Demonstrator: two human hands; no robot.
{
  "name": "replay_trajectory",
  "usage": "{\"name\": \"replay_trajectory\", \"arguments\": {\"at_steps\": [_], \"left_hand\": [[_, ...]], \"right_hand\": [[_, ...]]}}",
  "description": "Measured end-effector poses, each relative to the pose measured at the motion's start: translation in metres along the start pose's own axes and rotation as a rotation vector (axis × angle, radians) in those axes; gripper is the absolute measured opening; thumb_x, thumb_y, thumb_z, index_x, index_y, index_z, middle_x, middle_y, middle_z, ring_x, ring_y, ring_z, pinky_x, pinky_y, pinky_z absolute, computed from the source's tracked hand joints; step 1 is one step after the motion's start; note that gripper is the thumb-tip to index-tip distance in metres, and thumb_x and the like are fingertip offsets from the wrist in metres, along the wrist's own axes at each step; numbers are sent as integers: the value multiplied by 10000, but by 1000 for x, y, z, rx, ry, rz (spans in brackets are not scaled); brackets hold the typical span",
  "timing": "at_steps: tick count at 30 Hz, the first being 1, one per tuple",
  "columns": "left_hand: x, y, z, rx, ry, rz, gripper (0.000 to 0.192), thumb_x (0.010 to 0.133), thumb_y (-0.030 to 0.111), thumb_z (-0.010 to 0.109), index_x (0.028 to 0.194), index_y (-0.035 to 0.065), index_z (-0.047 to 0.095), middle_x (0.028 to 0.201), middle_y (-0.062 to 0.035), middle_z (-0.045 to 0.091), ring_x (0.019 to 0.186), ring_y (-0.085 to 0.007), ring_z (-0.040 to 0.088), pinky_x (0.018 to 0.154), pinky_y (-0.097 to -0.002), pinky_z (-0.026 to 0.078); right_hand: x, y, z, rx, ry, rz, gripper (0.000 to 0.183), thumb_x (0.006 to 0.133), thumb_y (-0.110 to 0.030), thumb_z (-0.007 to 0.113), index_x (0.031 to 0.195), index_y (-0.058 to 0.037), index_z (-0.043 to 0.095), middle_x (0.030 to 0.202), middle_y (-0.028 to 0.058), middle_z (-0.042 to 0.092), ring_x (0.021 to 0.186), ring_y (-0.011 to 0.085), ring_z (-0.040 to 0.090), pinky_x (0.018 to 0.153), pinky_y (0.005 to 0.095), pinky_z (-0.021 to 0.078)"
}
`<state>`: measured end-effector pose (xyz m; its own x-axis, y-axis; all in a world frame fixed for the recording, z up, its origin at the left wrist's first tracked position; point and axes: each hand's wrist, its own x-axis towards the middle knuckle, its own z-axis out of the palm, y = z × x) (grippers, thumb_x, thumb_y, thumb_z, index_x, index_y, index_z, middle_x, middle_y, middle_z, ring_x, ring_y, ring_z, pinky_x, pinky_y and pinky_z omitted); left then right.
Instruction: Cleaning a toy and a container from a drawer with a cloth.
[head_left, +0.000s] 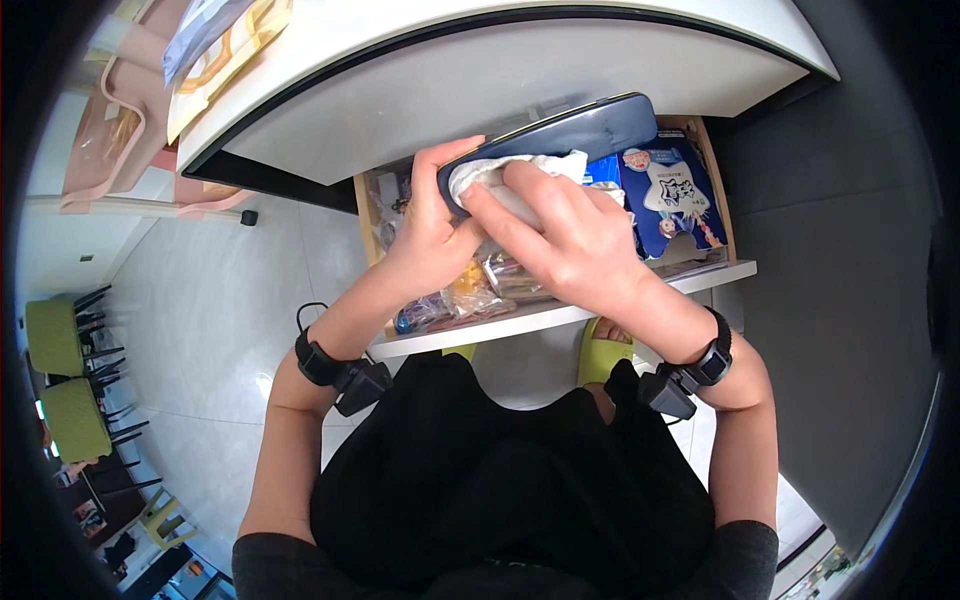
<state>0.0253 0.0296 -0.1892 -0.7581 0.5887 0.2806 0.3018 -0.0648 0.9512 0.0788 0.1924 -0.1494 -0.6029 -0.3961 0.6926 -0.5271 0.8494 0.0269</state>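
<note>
A long dark-blue case (611, 129) with rounded corners is held tilted above the open drawer. My left hand (435, 232) grips its left end, thumb below and fingers along the upper edge. My right hand (570, 232) presses a bunched white cloth (559, 161) onto the case's face near that end. The cloth and both hands hide part of the case. Under them, the drawer (480, 334) holds clear plastic packets (469, 289), a blue printed box (675, 195) on the right and other small things, partly hidden.
A white cabinet (525, 64) stands above the drawer, with yellow and blue packages (225, 64) on its top left. A dark grey panel (832, 247) rises at the right. Pink shelving (142, 97) and green chairs (75, 416) are to the left. My feet in lime slippers (596, 356) stand below the drawer.
</note>
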Motion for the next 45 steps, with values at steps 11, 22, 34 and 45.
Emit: {"name": "replay_trajectory", "arguments": {"at_steps": [11, 22, 34, 45], "left_hand": [[-8, 4, -17, -184, -63, 29, 539, 904, 67, 524, 1303, 64, 162, 1234, -185, 441, 1100, -291, 546, 920, -399, 480], [-10, 4, -22, -125, -68, 171, 560, 903, 95, 527, 1300, 70, 133, 1242, -203, 430, 1075, -317, 565, 893, -386, 508], [-6, 6, -13, 14, -54, 164, 591, 829, -38, 598, 1279, 39, 223, 1197, -148, 424, 1094, -196, 504, 939, -324, 418], [-11, 17, -26, -385, -84, -61, 484, 919, 177, 515, 1279, 26, 229, 1209, -209, 474, 1058, -299, 570, 892, -362, 497]], "right_hand": [[-24, 71, -23, -285, 100, 165, 484, 645, -17, 668, 1088, -209, 644, 978, 64, 513, 693, 188, 594, 541, 281, 508], [-1, 49, -33, -92, 162, 230, 483, 652, 34, 648, 1086, -178, 647, 948, 67, 534, 684, 185, 592, 520, 288, 512], [4, 12, -20, -115, 35, -3, 427, 671, -125, 615, 1097, -150, 604, 978, 80, 561, 679, 130, 569, 455, 230, 435], [-27, 78, -44, 506, 274, 736, 372, 782, 89, 443, 1100, -21, 601, 986, 96, 532, 894, 167, 535, 792, 234, 419]]}}
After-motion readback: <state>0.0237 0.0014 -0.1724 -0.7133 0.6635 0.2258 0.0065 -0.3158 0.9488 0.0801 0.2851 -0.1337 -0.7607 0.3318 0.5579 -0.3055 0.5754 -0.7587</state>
